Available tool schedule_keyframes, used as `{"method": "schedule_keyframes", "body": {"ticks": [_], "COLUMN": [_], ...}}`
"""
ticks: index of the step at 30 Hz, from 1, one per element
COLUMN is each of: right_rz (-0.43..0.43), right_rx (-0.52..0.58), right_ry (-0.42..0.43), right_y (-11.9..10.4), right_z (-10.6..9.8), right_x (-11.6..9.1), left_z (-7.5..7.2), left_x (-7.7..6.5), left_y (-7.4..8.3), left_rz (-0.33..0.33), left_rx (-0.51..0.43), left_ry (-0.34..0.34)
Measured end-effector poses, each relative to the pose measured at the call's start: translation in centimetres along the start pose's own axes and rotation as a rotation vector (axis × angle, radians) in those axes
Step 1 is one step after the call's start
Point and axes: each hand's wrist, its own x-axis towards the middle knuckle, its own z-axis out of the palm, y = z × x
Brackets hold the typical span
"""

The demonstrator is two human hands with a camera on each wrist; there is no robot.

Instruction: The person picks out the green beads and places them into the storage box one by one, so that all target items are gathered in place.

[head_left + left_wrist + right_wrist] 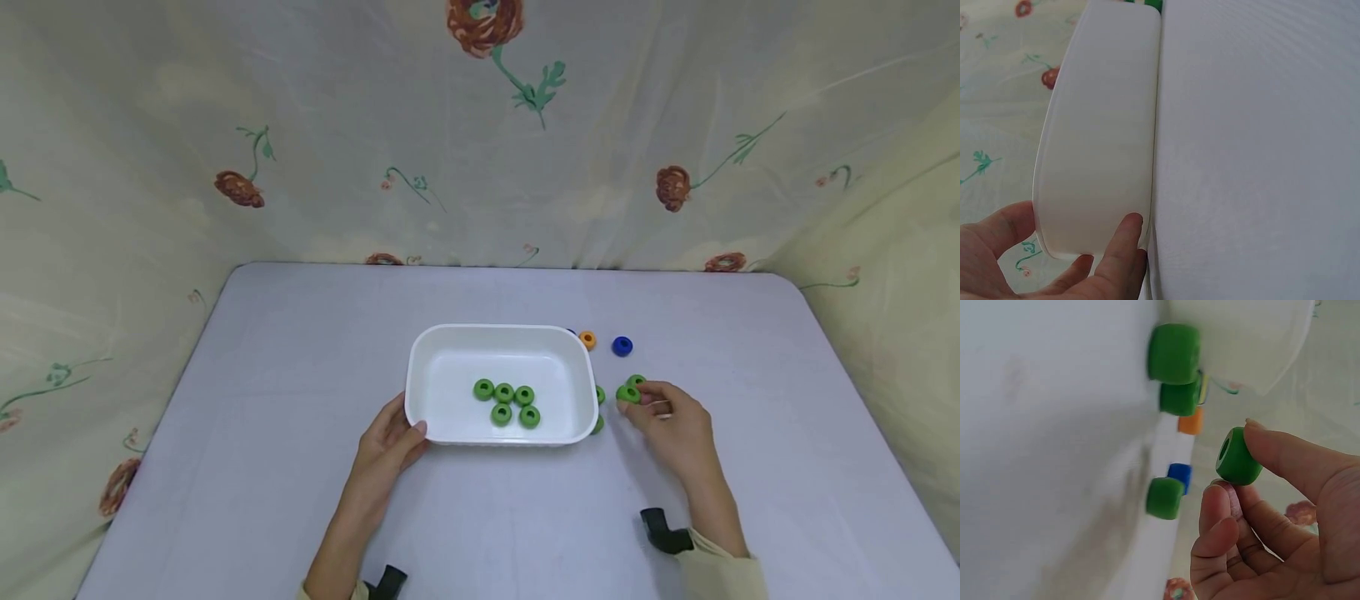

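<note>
A white rectangular tray (pixel 450 429) holds several green beads (pixel 504 393) with holes through them. My left hand (pixel 386 442) grips its front left corner, thumb by the rim and fingers along the outer wall (pixel 1097 137). To the right of the tray, my right hand (pixel 675 425) pinches a green bead (pixel 1239 457) between thumb and fingertips, raised off the table. Another green bead (pixel 1164 498) lies on the table just beyond it. Two more green beads, the nearer one (pixel 1174 354) included, sit close against the tray's right side, partly hidden by it in the head view.
Behind the tray's right end lie an orange bead (pixel 588 340) and a blue bead (pixel 622 346); a second blue one (pixel 572 332) barely shows past the rim. A pale cloth covers the table (pixel 262 358). Flower-printed curtain (pixel 337 125) hangs behind and at both sides.
</note>
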Motion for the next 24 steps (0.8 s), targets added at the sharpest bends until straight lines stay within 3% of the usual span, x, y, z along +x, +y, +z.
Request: {"method": "schedule_keyframes", "body": {"ticks": [6,12,20,24], "right_rz": [-0.077,-0.1,-0.128,-0.193], "right_rx": [0.008,0.027,0.055,0.067], "right_ry": [0.061,0.06,-0.022,-0.068], "right_y": [-1.7,-3.6,-5.8,-6.9], "right_z": [-0.5,-0.1,1.3,2.6], "right_x": [-0.4,-0.8,-1.6,-1.9], "left_z": [0.0,0.0,0.0,0.0], "left_x": [-0.1,-0.1,-0.1,-0.1], "left_y": [0.0,0.1,0.0,0.0], "left_rz": [0.0,0.006,0.006,0.008], "left_rx": [0.005,0.004,0.003,0.0], "left_ry": [0.001,-0.004,0.001,0.0]}}
